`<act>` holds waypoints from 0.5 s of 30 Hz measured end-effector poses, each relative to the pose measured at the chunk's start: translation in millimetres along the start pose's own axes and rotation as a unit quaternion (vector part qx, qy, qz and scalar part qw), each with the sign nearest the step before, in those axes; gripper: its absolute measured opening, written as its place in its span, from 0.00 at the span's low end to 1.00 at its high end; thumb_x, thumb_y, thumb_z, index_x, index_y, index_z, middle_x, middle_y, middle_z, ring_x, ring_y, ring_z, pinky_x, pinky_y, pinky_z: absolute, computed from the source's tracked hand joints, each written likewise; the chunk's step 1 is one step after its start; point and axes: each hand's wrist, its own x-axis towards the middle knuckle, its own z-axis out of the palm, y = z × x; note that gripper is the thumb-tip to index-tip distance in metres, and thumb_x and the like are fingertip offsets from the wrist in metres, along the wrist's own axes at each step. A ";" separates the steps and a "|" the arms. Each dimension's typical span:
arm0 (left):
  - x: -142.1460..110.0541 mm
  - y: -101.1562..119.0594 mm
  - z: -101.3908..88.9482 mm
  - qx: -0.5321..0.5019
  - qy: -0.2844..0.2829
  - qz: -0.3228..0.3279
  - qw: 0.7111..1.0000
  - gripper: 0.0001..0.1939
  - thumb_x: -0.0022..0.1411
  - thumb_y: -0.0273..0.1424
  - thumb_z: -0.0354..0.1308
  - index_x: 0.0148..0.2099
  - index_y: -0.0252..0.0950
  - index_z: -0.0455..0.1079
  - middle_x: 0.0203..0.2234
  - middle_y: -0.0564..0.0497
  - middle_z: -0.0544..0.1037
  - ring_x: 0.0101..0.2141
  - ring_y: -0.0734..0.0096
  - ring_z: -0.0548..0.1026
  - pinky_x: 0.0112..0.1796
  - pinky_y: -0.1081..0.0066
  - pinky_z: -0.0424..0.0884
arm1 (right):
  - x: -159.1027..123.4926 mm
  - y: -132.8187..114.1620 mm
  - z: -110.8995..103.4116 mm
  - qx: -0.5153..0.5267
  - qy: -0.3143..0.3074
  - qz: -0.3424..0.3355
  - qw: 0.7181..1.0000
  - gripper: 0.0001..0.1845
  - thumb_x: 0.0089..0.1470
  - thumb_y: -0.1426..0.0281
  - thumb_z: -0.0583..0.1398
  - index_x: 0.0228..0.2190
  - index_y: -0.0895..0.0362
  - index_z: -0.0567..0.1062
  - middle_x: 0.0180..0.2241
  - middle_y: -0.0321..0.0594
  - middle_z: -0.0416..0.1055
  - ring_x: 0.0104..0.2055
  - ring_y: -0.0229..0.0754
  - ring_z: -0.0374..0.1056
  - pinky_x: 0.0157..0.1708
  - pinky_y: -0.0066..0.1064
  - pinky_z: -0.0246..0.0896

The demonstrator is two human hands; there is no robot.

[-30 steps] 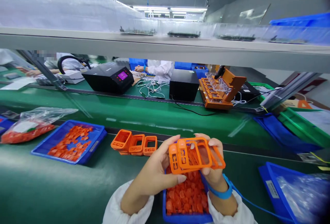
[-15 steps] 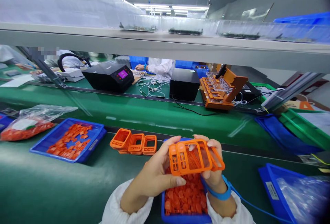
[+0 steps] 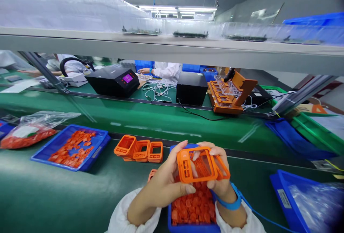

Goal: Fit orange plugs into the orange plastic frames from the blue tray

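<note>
Above a blue tray [image 3: 170,222] full of small orange plastic pieces [image 3: 192,206], I hold several orange rectangular plastic frames [image 3: 184,158] in both hands. My left hand [image 3: 168,184] is closed at their left end, its thumb stretched along below the front frame. My right hand [image 3: 220,161] grips their right side, fingers over the top edge and thumb underneath. The front frame has a large window and small cutouts on its left end; others fan out behind it to the right. A blue wrist strap [image 3: 231,202] circles my right wrist.
Stacks of orange frames [image 3: 138,150] stand left of my hands, and part of another frame [image 3: 152,174] shows beside my left wrist. Farther left are a blue tray [image 3: 40,156] of orange pieces and a plastic bag [image 3: 29,132]. A shelf [image 3: 161,48] spans overhead.
The two front frames, offset sideways before, now line up as one outline. My right hand has shifted slightly left. The orange frame by my left wrist shows more.
</note>
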 end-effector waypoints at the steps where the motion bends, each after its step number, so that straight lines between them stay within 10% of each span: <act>1: -0.1 -0.8 -0.5 -0.005 -0.007 0.004 1.000 0.52 0.65 0.29 0.75 0.80 0.51 0.48 0.54 0.46 0.78 0.52 0.65 0.79 0.52 0.71 0.74 | 0.8 -0.9 0.6 0.001 -0.004 0.003 1.000 0.33 0.53 0.52 0.76 0.56 0.42 0.75 0.57 0.42 0.74 0.47 0.46 0.79 0.56 0.44 0.77; 15: 3.1 -9.0 1.1 0.031 -0.047 0.040 0.998 0.41 0.71 0.36 0.70 0.75 0.51 0.50 0.42 0.53 0.71 0.38 0.77 0.69 0.44 0.75 0.66 | 3.4 -2.5 1.1 0.007 -0.028 0.002 1.000 0.34 0.54 0.50 0.75 0.57 0.43 0.73 0.55 0.45 0.74 0.55 0.51 0.77 0.55 0.45 0.78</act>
